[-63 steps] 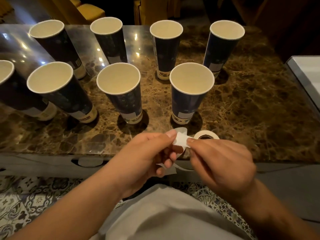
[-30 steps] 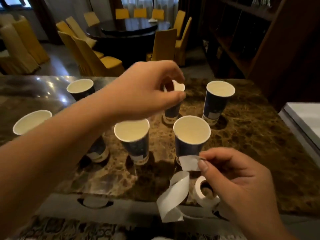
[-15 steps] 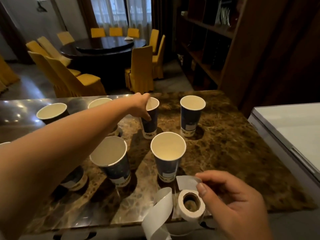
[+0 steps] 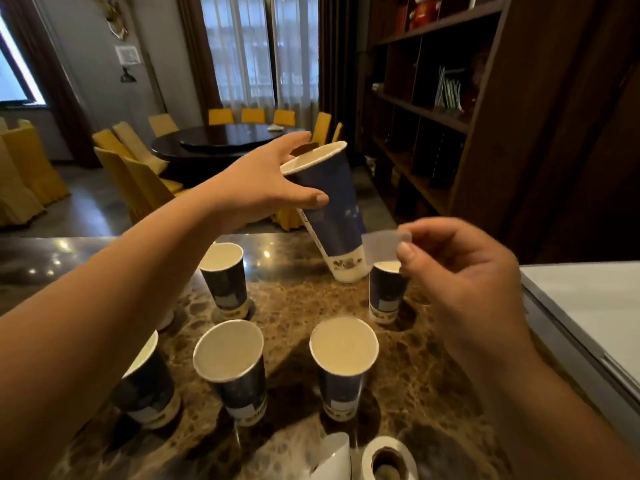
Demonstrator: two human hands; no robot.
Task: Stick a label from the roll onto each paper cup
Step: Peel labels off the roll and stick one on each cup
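Note:
My left hand grips a dark blue paper cup by its rim and holds it tilted in the air above the marble table. My right hand pinches a small white label between thumb and forefinger, right beside the lifted cup's lower part. Several more blue cups stand upright on the table, among them one in front of me, one left of it and one partly behind my right hand. The label roll with its loose backing strip lies at the near edge.
A white slab borders the table on the right. Dark wooden shelves rise at the back right. A round dark table with yellow chairs stands in the room behind.
My left hand has lifted a far cup off the table and tilted it. My right hand has left the roll and risen with the peeled label towards the cup.

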